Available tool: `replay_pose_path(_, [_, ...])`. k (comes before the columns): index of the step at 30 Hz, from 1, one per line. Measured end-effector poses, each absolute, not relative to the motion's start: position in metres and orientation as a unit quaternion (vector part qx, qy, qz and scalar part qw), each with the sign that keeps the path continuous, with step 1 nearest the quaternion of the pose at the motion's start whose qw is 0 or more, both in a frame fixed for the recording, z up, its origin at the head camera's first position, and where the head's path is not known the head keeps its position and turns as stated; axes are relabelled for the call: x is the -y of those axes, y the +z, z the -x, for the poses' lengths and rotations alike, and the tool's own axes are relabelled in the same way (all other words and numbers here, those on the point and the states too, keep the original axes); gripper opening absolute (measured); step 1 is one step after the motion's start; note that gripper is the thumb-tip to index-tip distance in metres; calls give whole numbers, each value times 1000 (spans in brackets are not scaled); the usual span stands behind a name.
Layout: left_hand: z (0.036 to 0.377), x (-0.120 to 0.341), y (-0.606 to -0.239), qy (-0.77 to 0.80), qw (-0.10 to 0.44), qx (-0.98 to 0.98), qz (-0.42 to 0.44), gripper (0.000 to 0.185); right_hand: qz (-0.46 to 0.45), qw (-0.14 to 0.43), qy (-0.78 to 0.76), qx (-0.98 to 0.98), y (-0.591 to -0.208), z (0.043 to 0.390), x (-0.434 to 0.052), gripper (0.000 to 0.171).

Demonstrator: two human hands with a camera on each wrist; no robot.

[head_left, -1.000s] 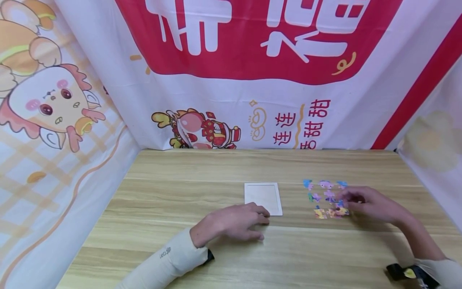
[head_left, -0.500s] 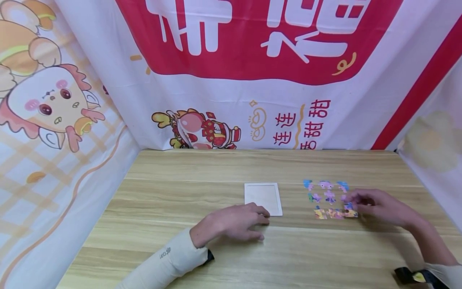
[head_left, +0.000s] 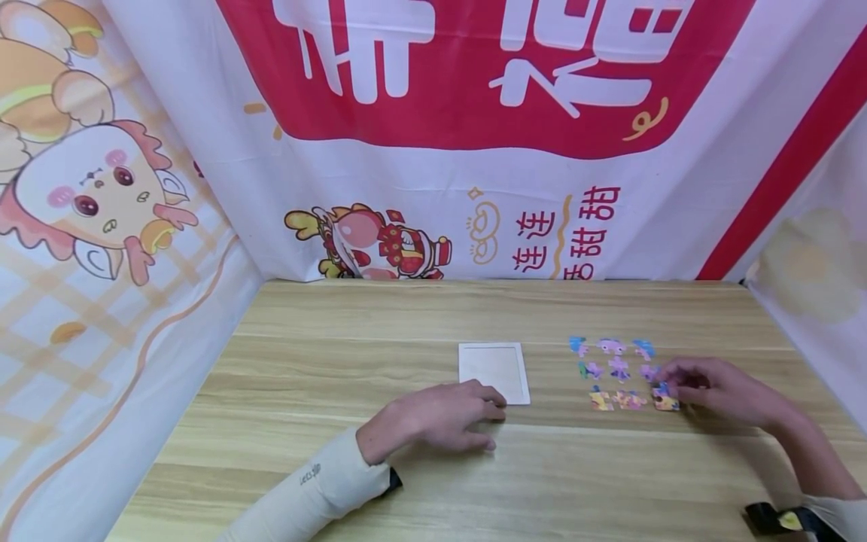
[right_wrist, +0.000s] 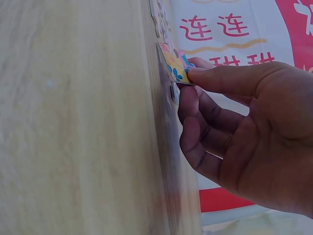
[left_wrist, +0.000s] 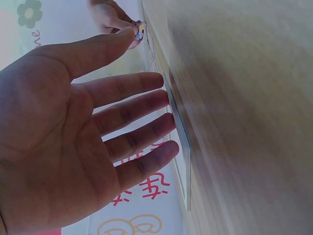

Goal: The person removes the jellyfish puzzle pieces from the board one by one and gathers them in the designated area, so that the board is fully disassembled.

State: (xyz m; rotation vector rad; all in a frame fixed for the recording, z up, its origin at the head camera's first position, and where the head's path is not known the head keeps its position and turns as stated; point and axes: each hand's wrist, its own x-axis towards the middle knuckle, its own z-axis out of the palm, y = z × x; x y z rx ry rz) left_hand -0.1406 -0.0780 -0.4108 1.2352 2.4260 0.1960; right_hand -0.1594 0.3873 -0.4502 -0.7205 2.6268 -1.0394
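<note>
My right hand [head_left: 728, 388] pinches a jigsaw piece [right_wrist: 173, 66] between thumb and forefinger, its yellow and pink face with blue flower shapes showing in the right wrist view. That piece is tilted, close over the table at the lower right of the other puzzle pieces [head_left: 619, 368], which lie in loose rows. My left hand [head_left: 443, 415] has its fingers extended, fingertips right at the near edge of a white square puzzle tray [head_left: 489, 365]. In the left wrist view the palm [left_wrist: 54, 132] faces the camera and holds nothing.
The wood-grain table [head_left: 352, 331] carries the tray in the middle and the pieces to its right. A printed cloth [head_left: 406, 173] hangs along the back edge, with more cloth at the left and right sides.
My right hand has shifted to the right with the corner piece, widening the gap between it and the bottom row's other pieces. The left hand and the tray stay put.
</note>
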Motion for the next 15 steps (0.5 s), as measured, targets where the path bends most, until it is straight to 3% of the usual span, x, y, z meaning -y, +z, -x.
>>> replay_pose_path(7, [142, 78, -411, 70, 200, -871, -442, 51, 226, 113, -321, -913, -449, 160, -380, 15])
replay_pose_path(15, [142, 78, -410, 71, 201, -871, -443, 50, 214, 120, -290, -925, -452, 161, -377, 24])
